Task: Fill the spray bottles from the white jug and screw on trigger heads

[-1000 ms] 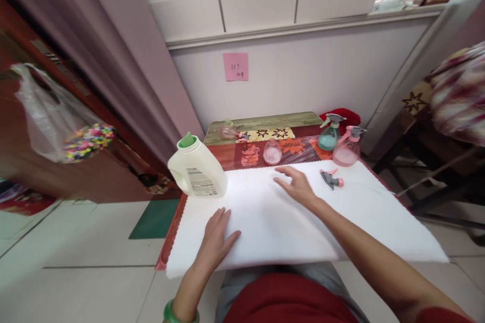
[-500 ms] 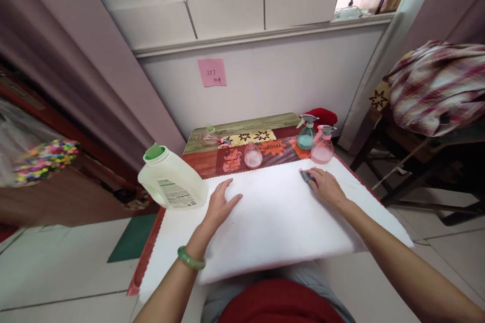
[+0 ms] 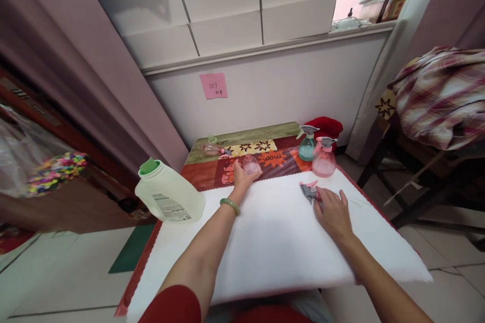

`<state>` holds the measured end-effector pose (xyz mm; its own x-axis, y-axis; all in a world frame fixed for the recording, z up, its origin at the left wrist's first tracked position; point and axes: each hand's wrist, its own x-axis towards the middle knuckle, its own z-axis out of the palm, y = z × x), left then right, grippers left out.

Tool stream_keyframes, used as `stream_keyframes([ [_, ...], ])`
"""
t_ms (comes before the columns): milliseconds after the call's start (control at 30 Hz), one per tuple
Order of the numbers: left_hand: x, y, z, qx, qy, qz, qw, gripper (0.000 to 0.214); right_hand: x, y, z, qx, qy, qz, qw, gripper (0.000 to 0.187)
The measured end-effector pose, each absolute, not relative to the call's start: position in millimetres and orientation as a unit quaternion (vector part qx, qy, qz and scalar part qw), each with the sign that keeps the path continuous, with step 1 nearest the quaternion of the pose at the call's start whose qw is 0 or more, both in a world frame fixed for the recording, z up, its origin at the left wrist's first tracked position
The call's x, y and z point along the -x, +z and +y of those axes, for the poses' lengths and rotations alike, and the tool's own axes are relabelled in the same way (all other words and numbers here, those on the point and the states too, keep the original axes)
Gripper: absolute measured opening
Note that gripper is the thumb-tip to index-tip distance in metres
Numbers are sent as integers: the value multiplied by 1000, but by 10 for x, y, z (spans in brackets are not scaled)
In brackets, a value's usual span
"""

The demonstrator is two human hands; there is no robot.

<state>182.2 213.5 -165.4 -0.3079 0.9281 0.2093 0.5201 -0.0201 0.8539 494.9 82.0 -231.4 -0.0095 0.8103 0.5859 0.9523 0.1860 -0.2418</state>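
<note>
My left hand (image 3: 244,179) reaches over the table to a pink bottle without a spray top (image 3: 250,165). Fingers and thumb are spread on either side of its lower part; whether they touch it I cannot tell. My right hand (image 3: 334,210) is closed on a grey-and-pink trigger spray head (image 3: 309,192), just above the white cloth (image 3: 280,242). Behind it stand a teal spray bottle (image 3: 306,149) and a pink spray bottle (image 3: 324,162), both with their tops on. Another pink spray bottle (image 3: 212,150) lies on its side at the back left.
A large whitish jug (image 3: 172,199) with a green mouth stands at the table's left. The patterned table (image 3: 200,174) meets the wall, where a pink note (image 3: 213,86) hangs. Plaid fabric (image 3: 443,96) lies at the right; a bag of colourful pieces (image 3: 56,174) hangs left.
My left hand has moved forward and right, from the cloth to the topless pink bottle. My right hand has turned, so the spray head it holds shows more fully. The view has tilted up slightly.
</note>
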Motion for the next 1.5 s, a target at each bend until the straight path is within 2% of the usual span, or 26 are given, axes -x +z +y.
stream_keyframes([
  [67,-1902,-1682,2209,-524,461,684,213,57,-4950,-2327,836,626,-119,-700,323,38],
  [133,-1961,-1694,2252,-512,455,697,214,42,-4965,-2337,850,622,-121,-701,327,36],
  [433,-1998,-1398,2131,-535,455,670,239,39,-5066,-2349,839,607,-127,-698,359,28],
  [500,-1951,-1339,1956,-552,466,649,240,48,-5076,-2358,833,609,-126,-691,368,32],
  [600,-1886,-1335,1600,-557,483,631,239,83,-5062,-2361,818,616,-129,-673,388,39],
  [767,-1840,-1522,1089,-558,484,619,266,76,-5003,-2276,761,625,-105,-653,416,39],
  [900,-1824,-1736,931,-559,492,602,288,71,-4928,-2037,720,619,-37,-617,485,38],
  [1000,-1808,-1872,908,-562,507,584,294,76,-4754,-1683,721,607,78,-538,580,39],
  [1100,-1797,-1965,915,-563,516,571,302,100,-4456,-1184,766,458,284,-436,720,30],
  [1167,-1792,-2005,923,-561,519,565,312,116,-4229,-827,803,348,379,-385,766,24],
  [1233,-1787,-2033,932,-557,522,561,322,121,-4007,-511,831,289,417,-364,781,21],
  [1333,-1775,-2057,943,-552,531,553,329,117,-3691,-188,860,239,448,-382,772,19],
  [1500,-1761,-2065,945,-552,536,548,327,113,-3204,-44,923,191,483,-403,754,22],
])
